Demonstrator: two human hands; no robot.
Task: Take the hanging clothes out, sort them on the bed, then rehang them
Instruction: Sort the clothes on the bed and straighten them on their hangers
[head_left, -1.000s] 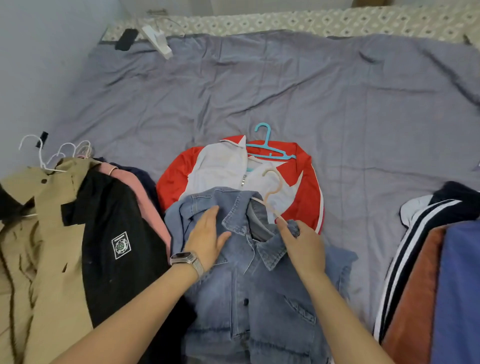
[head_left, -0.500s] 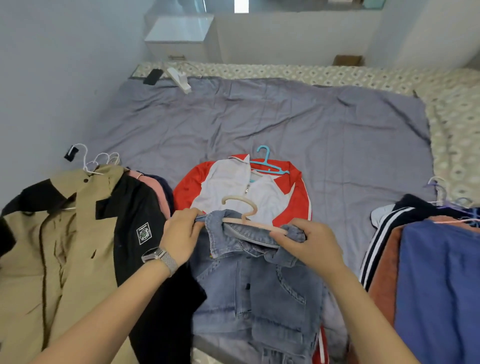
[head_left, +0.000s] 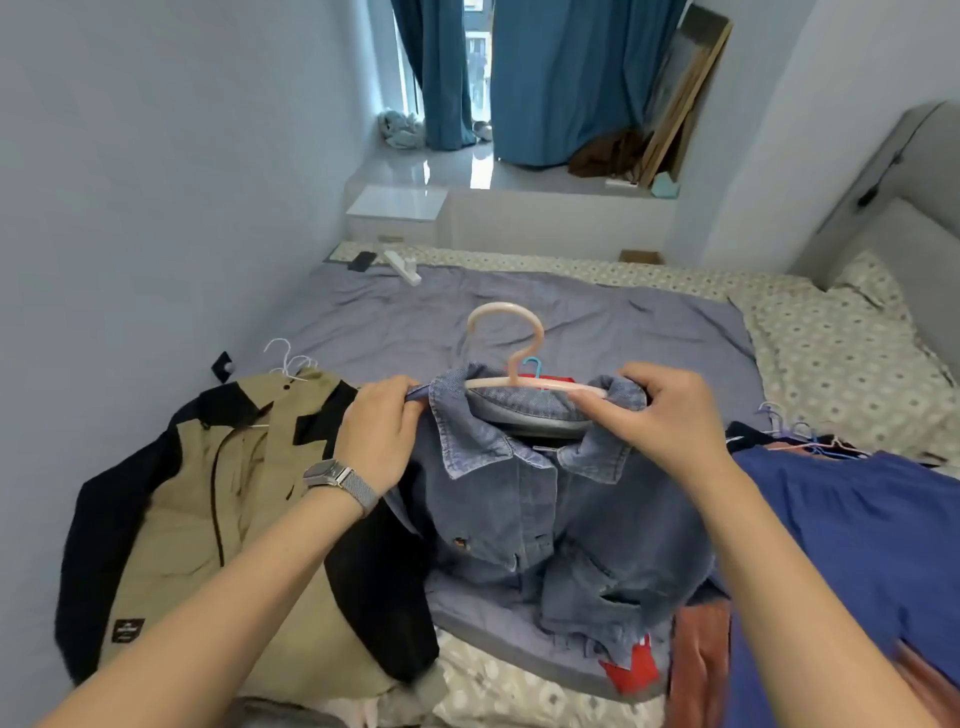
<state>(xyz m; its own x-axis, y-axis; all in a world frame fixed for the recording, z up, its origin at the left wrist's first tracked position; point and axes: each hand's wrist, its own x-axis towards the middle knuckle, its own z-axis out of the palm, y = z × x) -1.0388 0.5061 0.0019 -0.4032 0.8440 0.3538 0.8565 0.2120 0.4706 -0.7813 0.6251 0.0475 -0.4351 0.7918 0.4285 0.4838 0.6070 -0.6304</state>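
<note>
The denim jacket (head_left: 540, 499) is up off the bed (head_left: 597, 322) in front of me, its shoulders threaded onto the pink hanger (head_left: 511, 358), collar spread and body drooping back toward the bedding. So I judge this one is on its hanger and nearly ready to go back on the rail, though its front hangs open. My left hand (head_left: 379, 436) has its fingers curled around the jacket's left shoulder and collar edge, pinching the cloth; my right hand (head_left: 660, 415) grips the other shoulder, thumb and fingers closed on the denim and the end of the hanger bar. Much is left, as I read it: the tan and black jacket (head_left: 208, 519) lies piled at my left with white hangers, the blue garment (head_left: 857, 545) and its pile wait at my right, and a red piece (head_left: 631, 670) peeks from under the denim.
</note>
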